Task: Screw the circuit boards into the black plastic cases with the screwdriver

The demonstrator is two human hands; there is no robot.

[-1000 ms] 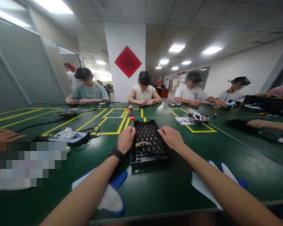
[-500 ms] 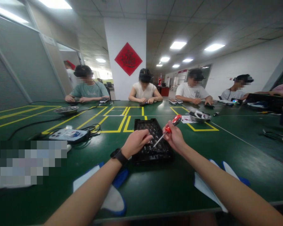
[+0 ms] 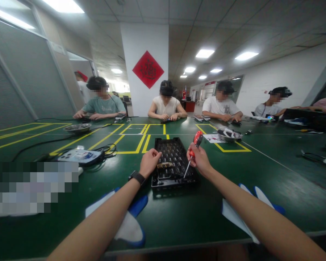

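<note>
A black plastic case (image 3: 168,186) lies in front of me, its inside set with rows of small slots. A brass-coloured strip (image 3: 165,165) sits in it, left of the middle. My right hand (image 3: 200,159) grips a screwdriver (image 3: 197,139) by its red and black handle. The thin shaft slants down to the left, and its tip is at the right part of the case's near end. At the case's left rim is my left hand (image 3: 150,162), fingers curled and pressed together. Whatever its fingertips pinch, if anything, is too small to make out.
White and blue gloves lie left (image 3: 129,228) and right (image 3: 240,219) of the case. A metal bowl (image 3: 229,136) stands at the back right, another (image 3: 77,128) at the back left. A pale device (image 3: 81,156) with cables is on the left. Several people sit opposite.
My left hand has drawn back left from over the case to its rim, uncovering the brass-coloured strip. The screwdriver stands steeper, its tip shifted right and toward me.
</note>
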